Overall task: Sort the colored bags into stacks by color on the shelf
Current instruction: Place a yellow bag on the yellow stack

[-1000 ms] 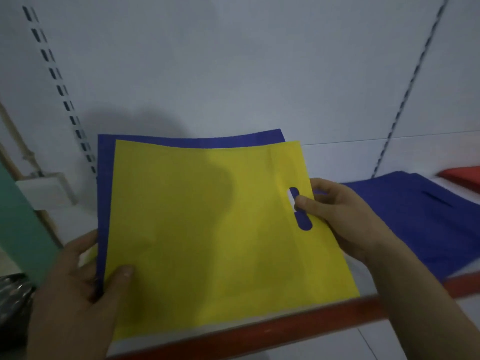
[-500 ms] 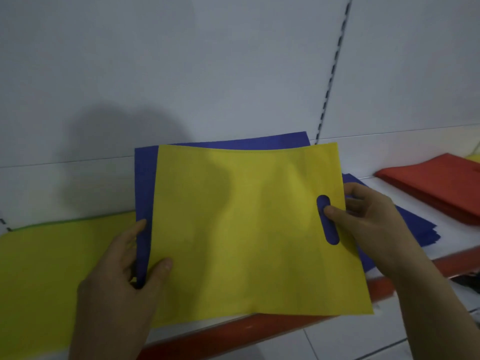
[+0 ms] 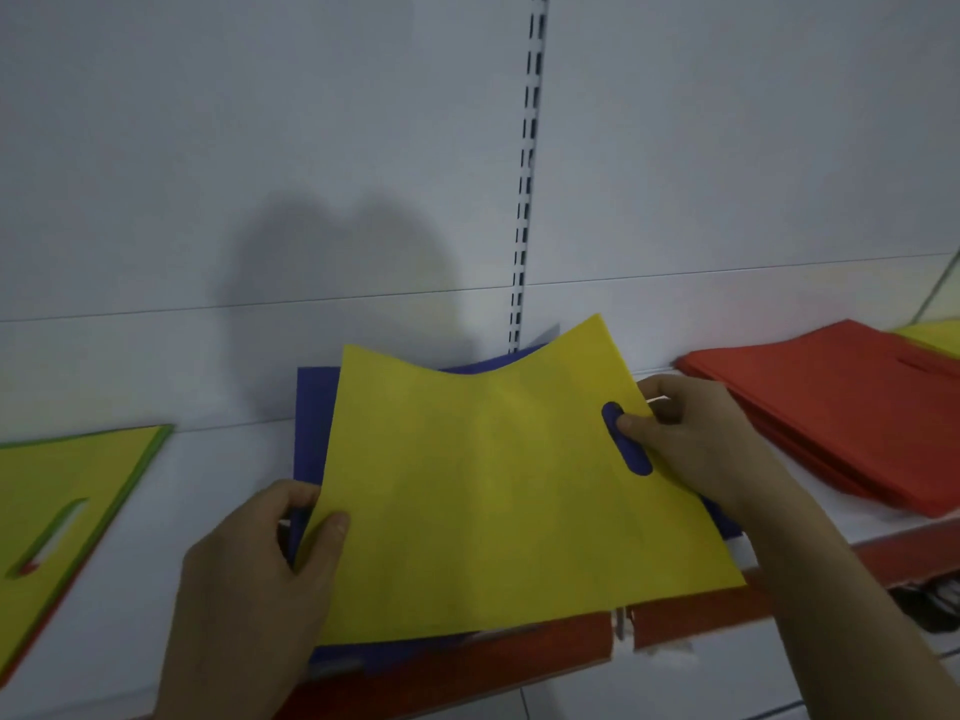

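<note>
A yellow bag [image 3: 493,491] lies on top of a blue bag [image 3: 311,423], both held over the white shelf [image 3: 218,491]. My left hand [image 3: 249,595] pinches their lower left corner, thumb on the yellow bag. My right hand [image 3: 691,444] grips the yellow bag's right edge, with the thumb at its slot handle; blue shows through the slot. The yellow bag's top edge sags in the middle. A yellow stack [image 3: 67,491] with green beneath lies at the left. A red stack [image 3: 841,407] lies at the right.
The shelf's red front edge [image 3: 519,652] runs below the bags. A slotted upright rail [image 3: 527,174] climbs the white back wall. Another yellow bag [image 3: 935,335] shows at the far right behind the red stack.
The view has swung right: the red stack now fills the right side and the yellow stack sits further left. The yellow bag's top edge now sags and its right corner has lifted.
</note>
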Demonstrator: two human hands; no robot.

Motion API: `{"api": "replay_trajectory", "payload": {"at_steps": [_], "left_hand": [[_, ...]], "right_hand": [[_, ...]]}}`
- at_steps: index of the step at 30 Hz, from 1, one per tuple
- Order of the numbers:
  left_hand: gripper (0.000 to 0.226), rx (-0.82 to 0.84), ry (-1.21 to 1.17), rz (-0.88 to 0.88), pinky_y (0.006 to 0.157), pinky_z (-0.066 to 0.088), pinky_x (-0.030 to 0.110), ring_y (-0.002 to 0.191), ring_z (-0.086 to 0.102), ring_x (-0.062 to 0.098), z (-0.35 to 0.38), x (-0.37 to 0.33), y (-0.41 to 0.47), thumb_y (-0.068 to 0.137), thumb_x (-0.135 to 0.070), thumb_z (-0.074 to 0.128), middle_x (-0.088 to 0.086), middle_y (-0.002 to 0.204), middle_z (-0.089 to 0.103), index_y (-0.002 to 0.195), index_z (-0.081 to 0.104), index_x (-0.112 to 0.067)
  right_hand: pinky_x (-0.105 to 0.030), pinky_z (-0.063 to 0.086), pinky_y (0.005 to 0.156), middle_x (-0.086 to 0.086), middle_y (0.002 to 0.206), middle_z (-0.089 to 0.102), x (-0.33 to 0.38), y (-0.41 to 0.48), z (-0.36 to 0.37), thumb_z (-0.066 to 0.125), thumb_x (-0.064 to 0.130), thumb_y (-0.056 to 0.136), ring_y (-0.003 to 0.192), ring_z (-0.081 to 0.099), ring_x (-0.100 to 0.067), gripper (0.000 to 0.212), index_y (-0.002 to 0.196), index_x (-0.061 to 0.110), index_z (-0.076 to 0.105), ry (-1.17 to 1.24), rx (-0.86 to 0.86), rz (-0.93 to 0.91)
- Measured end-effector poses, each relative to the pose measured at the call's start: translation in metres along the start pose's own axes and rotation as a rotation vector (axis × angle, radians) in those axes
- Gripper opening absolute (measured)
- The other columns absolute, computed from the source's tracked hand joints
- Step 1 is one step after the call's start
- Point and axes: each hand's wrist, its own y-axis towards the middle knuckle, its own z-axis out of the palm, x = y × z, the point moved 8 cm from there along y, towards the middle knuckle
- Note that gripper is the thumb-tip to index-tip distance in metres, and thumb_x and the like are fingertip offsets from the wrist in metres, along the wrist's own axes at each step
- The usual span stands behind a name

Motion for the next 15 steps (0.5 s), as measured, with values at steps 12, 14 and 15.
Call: {"api": "replay_trajectory", "payload": {"at_steps": [12,14,15], "left_hand": [[0.012,0.065,0.078,0.028,0.063,0.042,0.03,0.076,0.057,0.009,0.015,-0.018,0.019,0.091,-0.029,0.065,-0.013,0.088,0.062,0.083,0.057,-0.035],[0.014,0.115,-0.009,0.047,0.06,0.043,0.029,0.075,0.056,0.0,0.028,-0.029,0.018,0.092,-0.035,0.06,-0.023,0.081,0.061,0.087,0.054,-0.047],[0.017,0.138,-0.046,0.046,0.061,0.047,0.034,0.076,0.058,0.002,0.035,-0.034,0.018,0.091,-0.039,0.057,-0.022,0.078,0.063,0.092,0.05,-0.055]], "right_hand": [[-0.031,0.044,0.061,0.004,0.078,0.067,-0.021,0.006,-0.023,0.068,0.03,0.093,0.068,0.064,-0.017,0.016,0.08,0.02,0.064,-0.165,-0.103,-0.078],[-0.037,0.051,0.058,0.001,0.076,0.071,-0.027,-0.001,-0.037,0.067,0.033,0.094,0.067,0.067,-0.017,0.011,0.091,0.023,0.063,-0.08,-0.134,-0.063],[-0.036,0.052,0.055,0.001,0.075,0.073,-0.032,-0.006,-0.045,0.068,0.033,0.093,0.065,0.067,-0.014,0.011,0.098,0.026,0.061,-0.023,-0.162,-0.043]]}}
